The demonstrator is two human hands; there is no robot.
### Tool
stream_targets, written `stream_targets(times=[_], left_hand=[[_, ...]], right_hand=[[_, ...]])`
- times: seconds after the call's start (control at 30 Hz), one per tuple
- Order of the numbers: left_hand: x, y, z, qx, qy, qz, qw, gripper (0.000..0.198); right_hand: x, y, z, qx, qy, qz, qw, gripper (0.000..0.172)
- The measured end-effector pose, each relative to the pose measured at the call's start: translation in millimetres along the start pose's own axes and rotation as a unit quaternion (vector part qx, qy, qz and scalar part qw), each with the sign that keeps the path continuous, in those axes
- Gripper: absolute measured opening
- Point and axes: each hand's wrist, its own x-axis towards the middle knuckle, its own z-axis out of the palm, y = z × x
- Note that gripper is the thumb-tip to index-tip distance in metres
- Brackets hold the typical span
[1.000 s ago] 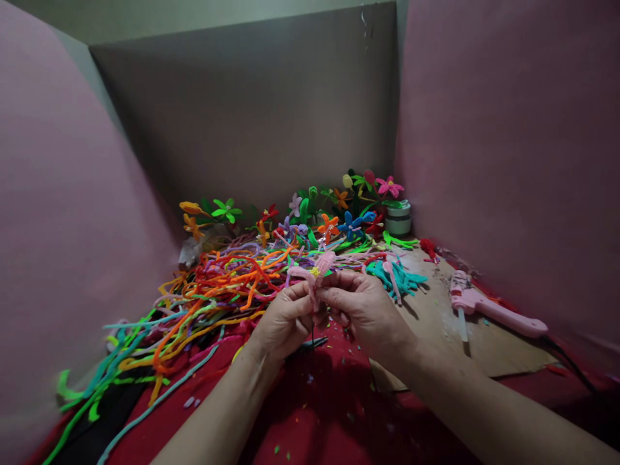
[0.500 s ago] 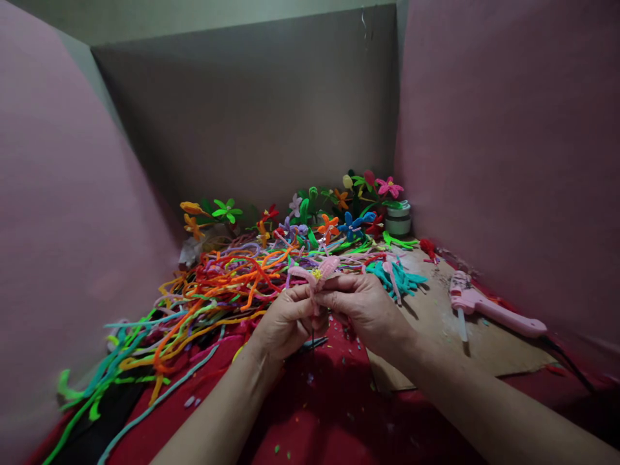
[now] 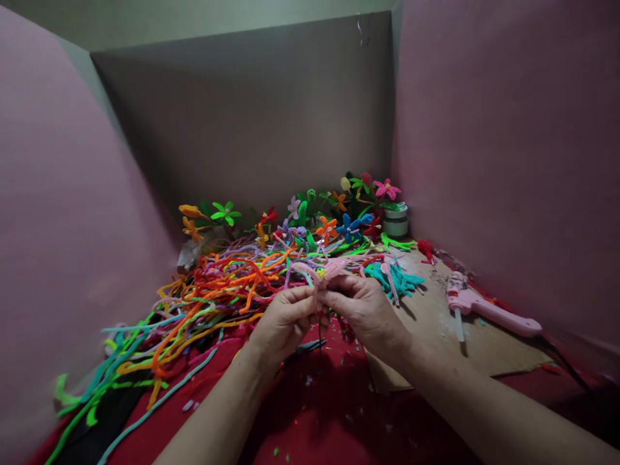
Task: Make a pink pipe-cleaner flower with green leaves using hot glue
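Observation:
Between both hands is a pink pipe-cleaner flower (image 3: 334, 268) with a yellow centre and a thin dark stem that hangs below the fingers. My left hand (image 3: 285, 320) pinches its base from the left. My right hand (image 3: 361, 307) is closed on the same spot from the right, thumb and fingers pressed together under the petals. Behind the hands lies a heap of loose pipe cleaners (image 3: 227, 278) in many colours. Just right of my right hand sits a bunch of teal pipe-cleaner pieces (image 3: 400, 282), with a pink piece lying across it.
A pink glue gun (image 3: 494, 312) rests on a cardboard sheet (image 3: 436, 336) at the right, its cord running off right. Finished pipe-cleaner flowers (image 3: 349, 226) and a small pale green jar (image 3: 396, 221) stand at the back. Pink and grey panels enclose the red-covered table (image 3: 310, 426).
The flower has shifted slightly right and its petals have turned a little in the fingers. Both hands keep their hold. The view has moved slightly.

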Motion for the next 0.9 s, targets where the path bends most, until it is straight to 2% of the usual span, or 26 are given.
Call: stream_targets(times=[0.17,0.33,0.67,0.9], left_hand=[[-3,8,7.0,0.063,-0.008,0.042,0.997,0.023],[-5,6,9.1,0.148,0.023,0.044,0.988,0.019],[-7,5,10.3,0.135,0.028,0.045,0.989,0.019],[-9,6,11.1,0.126,0.022,0.056,0.99,0.02]], right_hand=[[0,0,0,-0.013,0.018,-0.021,1.0,0.012],[-1,4,-2,-0.002,0.023,-0.002,1.0,0.009],[0,9,-5,0.158,-0.06,0.039,0.985,0.003],[1,12,-9,0.146,-0.047,0.075,0.985,0.007]])
